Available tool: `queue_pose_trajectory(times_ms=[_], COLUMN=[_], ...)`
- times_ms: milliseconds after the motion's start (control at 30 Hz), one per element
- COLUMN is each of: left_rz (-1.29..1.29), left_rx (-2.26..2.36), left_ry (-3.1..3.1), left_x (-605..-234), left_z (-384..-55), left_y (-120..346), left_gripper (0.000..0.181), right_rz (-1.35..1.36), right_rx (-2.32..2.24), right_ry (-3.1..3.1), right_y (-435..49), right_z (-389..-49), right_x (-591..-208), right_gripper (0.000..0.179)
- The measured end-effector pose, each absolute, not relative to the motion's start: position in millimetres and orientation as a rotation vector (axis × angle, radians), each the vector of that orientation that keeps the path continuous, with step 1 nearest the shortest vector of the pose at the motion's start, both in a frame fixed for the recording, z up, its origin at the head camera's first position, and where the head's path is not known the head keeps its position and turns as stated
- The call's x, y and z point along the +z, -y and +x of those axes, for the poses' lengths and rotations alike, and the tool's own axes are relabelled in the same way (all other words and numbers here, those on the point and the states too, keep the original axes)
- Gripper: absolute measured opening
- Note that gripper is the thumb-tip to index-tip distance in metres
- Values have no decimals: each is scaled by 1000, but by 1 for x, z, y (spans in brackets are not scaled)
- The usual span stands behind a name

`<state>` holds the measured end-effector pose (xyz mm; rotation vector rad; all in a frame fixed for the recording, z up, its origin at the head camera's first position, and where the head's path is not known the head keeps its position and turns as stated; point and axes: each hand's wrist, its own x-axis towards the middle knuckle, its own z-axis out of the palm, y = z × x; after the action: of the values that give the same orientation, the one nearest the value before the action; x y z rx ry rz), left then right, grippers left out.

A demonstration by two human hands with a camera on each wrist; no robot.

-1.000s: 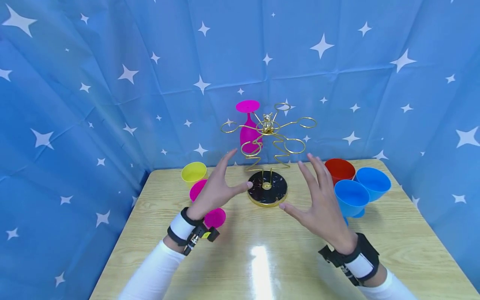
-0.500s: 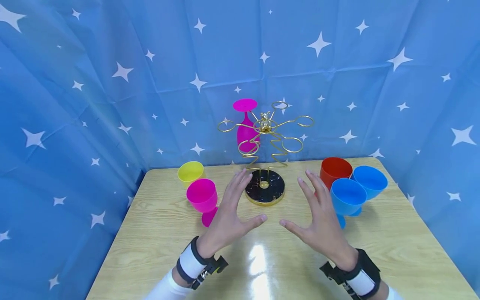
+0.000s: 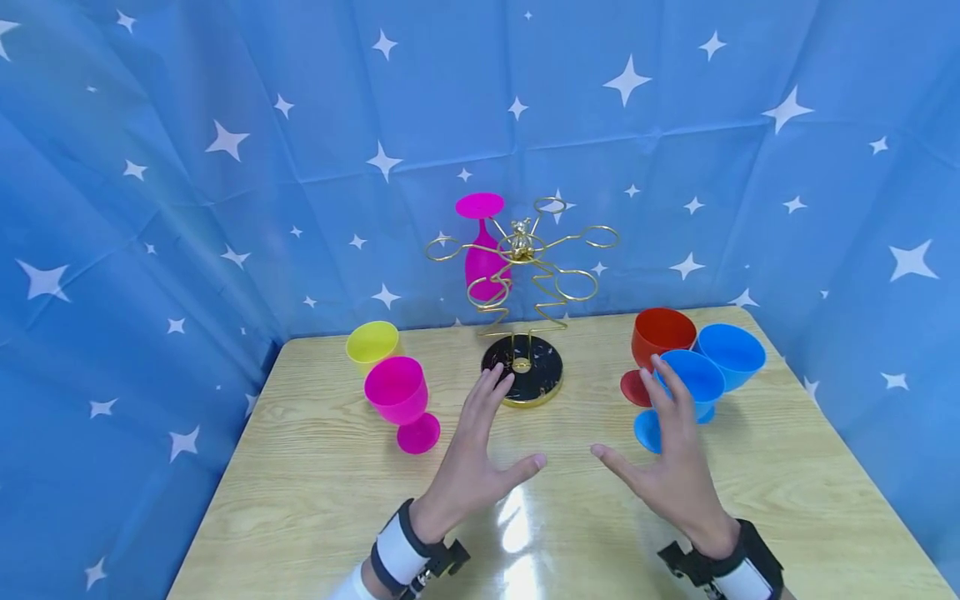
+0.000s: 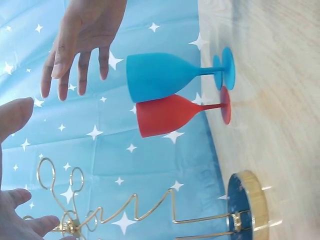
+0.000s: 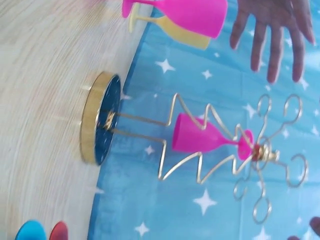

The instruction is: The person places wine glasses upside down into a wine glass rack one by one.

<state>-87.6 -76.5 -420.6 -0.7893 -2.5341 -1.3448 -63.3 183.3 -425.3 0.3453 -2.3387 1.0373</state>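
My left hand [image 3: 476,467] hovers over the table in front of a gold wire goblet rack [image 3: 529,400], fingers extended and thumb spread, holding nothing. Opposite it, my right hand [image 3: 678,471] is likewise spread, its fingers overlapping the nearer blue goblet [image 3: 697,375] in the head view. The rack has a round black base, several loop arms and a small gold bear [image 3: 521,242] on top. From a rear loop a pink goblet [image 3: 480,271] hangs upside down. In the left wrist view, my right hand [image 4: 92,25] shows well above the blue goblet [image 4: 157,77].
A standing pink goblet [image 3: 396,392] and a yellow goblet [image 3: 372,343] are on the left of the wooden table [image 3: 300,508]. To the right stand a red goblet [image 3: 663,333] and another blue goblet [image 3: 737,354]. A blue star-patterned curtain [image 3: 322,217] surrounds the back and sides.
Both hands have drawn back from the rack toward the near side. My left hand also shifted rightward, uncovering the standing pink goblet. The hanging goblet stays on the rack.
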Motion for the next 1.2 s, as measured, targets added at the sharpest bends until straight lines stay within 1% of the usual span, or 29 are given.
queue_pose_trajectory(times_ms=[133,233,367,633,900,1033,1200], left_rz=[-766,-753,-743,-688,-652,-642,-621], left_rx=[-1346,-1367,-1373,-1376,-1438,-1441,-1454], left_ry=[2552,2567,2572,2617,2622,2612,2618], left_x=[-428,-433,-437,-446,-458,-465,-469], left_z=[-84,-82,-80,-77,-71,-69,-67], left_y=[76,76,76,77,77,76,76], left_gripper=[95,95,95,94,95,94,94], right_rz=[321,275,148,-120,-335,-400,-413], right_rx=[1042,1045,1071,1190,1411,1494,1528], right_ry=[2226,2135,2060,2027,2004,1986,1946], right_y=[-198,-210,-224,-236,-238,-237,-233], right_z=[-64,-65,-68,-77,-88,-94,-101], right_x=[-431,-437,-445,-463,-479,-488,-494], right_gripper=[100,97,94,104,104,104,104])
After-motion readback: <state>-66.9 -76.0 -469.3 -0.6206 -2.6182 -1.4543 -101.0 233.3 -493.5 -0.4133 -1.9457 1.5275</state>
